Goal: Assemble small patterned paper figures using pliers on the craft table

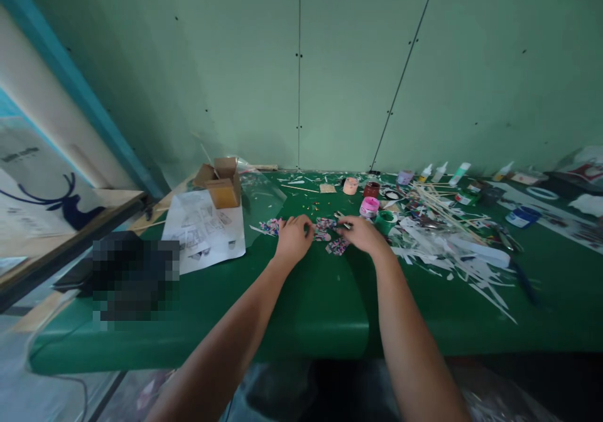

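My left hand (294, 237) is over the green table with its fingers curled downward, beside a mottled pink, white and dark piece (269, 226). Whatever lies under those fingertips is hidden. My right hand (362, 233) is closed in a pinch around something thin and pale, too small to name. Between my hands is a patterned pink and dark piece (325, 223). A second such piece (337, 246) lies just below the right fingertips. Both seem made of small mixed-colour bits.
Right of my hands are an open pink paint jar (370, 206), a green jar (385, 221) and a heap of white paper strips (440, 246) with thin wooden sticks (443, 205). Printed sheets (202, 233) and a cardboard box (223, 186) are at left. A green wall (264, 83) stands behind.
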`<state>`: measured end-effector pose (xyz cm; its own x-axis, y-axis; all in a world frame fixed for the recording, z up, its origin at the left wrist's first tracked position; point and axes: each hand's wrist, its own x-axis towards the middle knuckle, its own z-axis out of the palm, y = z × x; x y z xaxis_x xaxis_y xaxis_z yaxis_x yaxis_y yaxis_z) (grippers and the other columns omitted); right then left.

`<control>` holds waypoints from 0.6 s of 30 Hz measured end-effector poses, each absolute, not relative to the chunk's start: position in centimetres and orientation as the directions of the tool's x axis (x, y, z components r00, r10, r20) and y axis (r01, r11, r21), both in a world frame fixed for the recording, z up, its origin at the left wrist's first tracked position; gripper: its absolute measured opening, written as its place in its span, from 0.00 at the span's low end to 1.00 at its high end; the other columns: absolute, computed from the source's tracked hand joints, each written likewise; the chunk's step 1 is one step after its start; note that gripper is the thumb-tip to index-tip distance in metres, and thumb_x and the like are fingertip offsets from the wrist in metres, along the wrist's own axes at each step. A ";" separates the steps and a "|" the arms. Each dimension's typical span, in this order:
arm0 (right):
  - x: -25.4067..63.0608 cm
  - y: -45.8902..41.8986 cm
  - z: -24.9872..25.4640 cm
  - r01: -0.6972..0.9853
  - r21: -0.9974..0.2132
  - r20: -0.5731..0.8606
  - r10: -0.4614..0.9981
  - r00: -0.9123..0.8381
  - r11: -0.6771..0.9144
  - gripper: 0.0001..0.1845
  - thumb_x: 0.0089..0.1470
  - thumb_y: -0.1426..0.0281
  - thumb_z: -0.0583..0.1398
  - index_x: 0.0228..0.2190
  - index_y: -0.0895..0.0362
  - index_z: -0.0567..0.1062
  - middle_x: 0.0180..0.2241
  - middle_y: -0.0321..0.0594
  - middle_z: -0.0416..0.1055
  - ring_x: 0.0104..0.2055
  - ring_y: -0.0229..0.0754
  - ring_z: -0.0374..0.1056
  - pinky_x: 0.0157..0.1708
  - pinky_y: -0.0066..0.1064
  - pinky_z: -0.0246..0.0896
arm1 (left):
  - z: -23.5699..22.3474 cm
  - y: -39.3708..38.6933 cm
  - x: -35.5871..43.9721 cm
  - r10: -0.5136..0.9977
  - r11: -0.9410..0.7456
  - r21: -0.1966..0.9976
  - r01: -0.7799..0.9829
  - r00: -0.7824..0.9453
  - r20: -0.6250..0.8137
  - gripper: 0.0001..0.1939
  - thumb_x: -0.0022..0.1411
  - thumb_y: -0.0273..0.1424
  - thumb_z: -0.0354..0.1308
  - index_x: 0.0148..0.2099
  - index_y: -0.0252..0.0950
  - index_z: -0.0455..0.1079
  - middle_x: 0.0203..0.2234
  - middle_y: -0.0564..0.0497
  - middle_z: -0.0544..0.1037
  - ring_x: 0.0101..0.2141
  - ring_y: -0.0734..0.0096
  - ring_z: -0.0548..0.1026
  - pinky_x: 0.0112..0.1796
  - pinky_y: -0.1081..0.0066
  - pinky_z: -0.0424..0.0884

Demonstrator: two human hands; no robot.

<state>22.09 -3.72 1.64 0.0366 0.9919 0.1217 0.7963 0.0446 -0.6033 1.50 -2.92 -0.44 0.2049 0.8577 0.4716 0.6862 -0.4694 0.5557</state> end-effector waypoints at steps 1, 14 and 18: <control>22.2 -3.5 1.7 0.812 -0.583 0.248 0.960 0.133 0.038 0.18 0.54 0.63 0.56 0.46 0.54 0.74 0.29 0.39 0.74 0.26 0.39 0.67 0.28 0.29 0.58 | -0.5 -2.7 1.3 0.883 -0.445 0.673 0.591 0.163 0.440 0.05 0.59 0.31 0.52 0.32 0.37 0.65 0.25 0.52 0.72 0.31 0.68 0.70 0.38 0.66 0.63; 20.3 -2.3 0.2 0.959 -0.199 0.189 0.953 0.238 -0.201 0.20 0.52 0.64 0.59 0.42 0.66 0.74 0.44 0.62 0.70 0.51 0.56 0.63 0.47 0.42 0.55 | 0.3 -2.4 1.6 0.972 -0.021 0.964 -0.264 0.222 0.082 0.17 0.50 0.37 0.62 0.41 0.35 0.67 0.20 0.57 0.68 0.18 0.80 0.66 0.21 0.75 0.64; 20.6 -1.7 0.1 0.944 -0.307 0.231 0.952 0.200 -0.124 0.16 0.51 0.68 0.58 0.38 0.67 0.74 0.39 0.59 0.72 0.47 0.52 0.67 0.46 0.37 0.57 | 0.8 -2.3 0.9 0.986 0.018 0.924 -0.382 0.161 0.048 0.17 0.46 0.38 0.64 0.33 0.37 0.60 0.26 0.55 0.72 0.19 0.80 0.67 0.21 0.75 0.65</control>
<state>20.64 -1.67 0.14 0.2000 0.9521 0.2313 0.9435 -0.1236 -0.3074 0.86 -2.30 0.79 0.1613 0.9857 0.0477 -0.3825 0.0179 0.9238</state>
